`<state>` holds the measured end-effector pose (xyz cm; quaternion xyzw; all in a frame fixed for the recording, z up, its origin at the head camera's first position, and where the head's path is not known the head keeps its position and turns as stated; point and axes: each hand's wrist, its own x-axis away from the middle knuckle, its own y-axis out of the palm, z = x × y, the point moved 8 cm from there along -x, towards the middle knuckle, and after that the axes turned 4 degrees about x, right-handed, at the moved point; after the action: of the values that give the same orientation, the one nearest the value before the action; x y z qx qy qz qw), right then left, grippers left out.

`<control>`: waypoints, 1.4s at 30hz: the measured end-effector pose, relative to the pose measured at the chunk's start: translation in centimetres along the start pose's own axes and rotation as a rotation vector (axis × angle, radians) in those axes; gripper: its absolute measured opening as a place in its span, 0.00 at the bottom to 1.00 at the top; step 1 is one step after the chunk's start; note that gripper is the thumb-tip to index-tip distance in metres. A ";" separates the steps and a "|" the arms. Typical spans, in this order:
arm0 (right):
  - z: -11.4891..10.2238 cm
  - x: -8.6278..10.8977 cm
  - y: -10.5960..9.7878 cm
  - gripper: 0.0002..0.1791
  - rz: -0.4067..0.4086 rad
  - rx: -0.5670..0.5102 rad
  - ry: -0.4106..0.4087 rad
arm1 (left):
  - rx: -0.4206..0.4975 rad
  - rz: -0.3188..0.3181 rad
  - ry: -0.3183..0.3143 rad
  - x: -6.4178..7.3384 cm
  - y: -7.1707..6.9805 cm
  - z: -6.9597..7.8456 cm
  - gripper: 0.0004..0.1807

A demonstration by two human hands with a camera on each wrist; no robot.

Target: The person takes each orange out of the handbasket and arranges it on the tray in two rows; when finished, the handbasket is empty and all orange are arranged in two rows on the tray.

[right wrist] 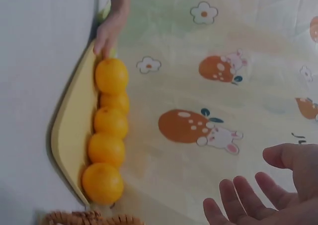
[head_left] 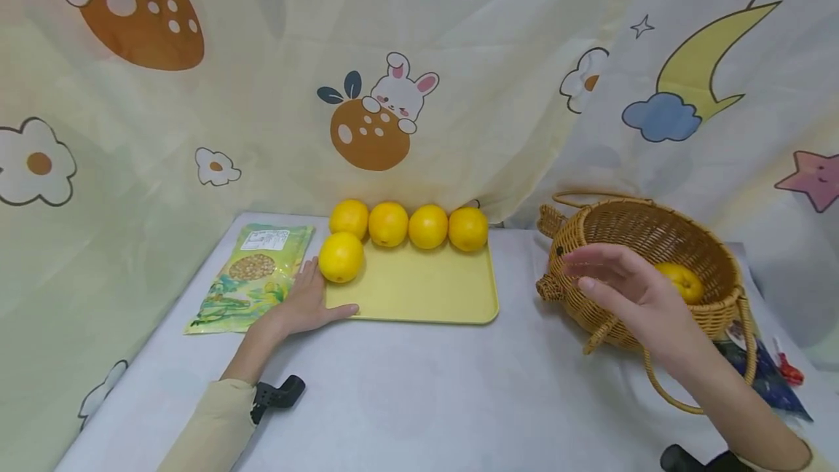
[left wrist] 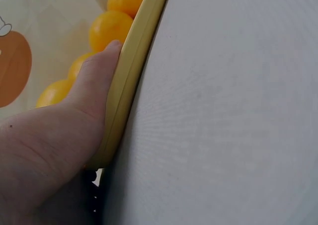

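Note:
A yellow tray bears several oranges: a row along its back edge and one orange at the left, in front of the row. My left hand rests at the tray's left front corner, fingers straight along the left side near that orange. Its thumb lies along the front rim. My right hand is raised in front of the wicker basket, fingers loosely bent and nothing in them. Another orange sits inside the basket, partly hidden behind this hand.
Left of the tray lies a green and yellow plastic bag with a white label. A dark blue packet is partly under the basket's right side, with a small red item beside it. A printed cloth hangs behind the table.

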<state>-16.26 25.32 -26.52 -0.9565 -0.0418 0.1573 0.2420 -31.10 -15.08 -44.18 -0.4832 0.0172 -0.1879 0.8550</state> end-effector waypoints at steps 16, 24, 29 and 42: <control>8.3 -7.7 -8.4 0.29 -0.685 0.781 0.209 | 0.013 0.022 -0.007 0.3 -0.1 -0.4 0.69; 14.3 -8.0 -9.4 0.42 -1.053 0.663 0.617 | 0.036 0.026 -0.001 0.4 0.1 -0.5 0.69; 15.5 -8.2 -9.8 0.42 -1.071 0.595 0.716 | 0.022 0.019 -0.026 0.2 0.0 -0.5 0.71; 19.0 -7.1 -10.1 0.33 -1.126 0.521 0.844 | 0.020 0.011 -0.018 0.2 -0.2 0.0 0.71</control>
<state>-29.17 41.62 -35.54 -0.6813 -0.3899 -0.3656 0.5001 -31.02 -15.24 -43.97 -0.4762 0.0103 -0.1791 0.8608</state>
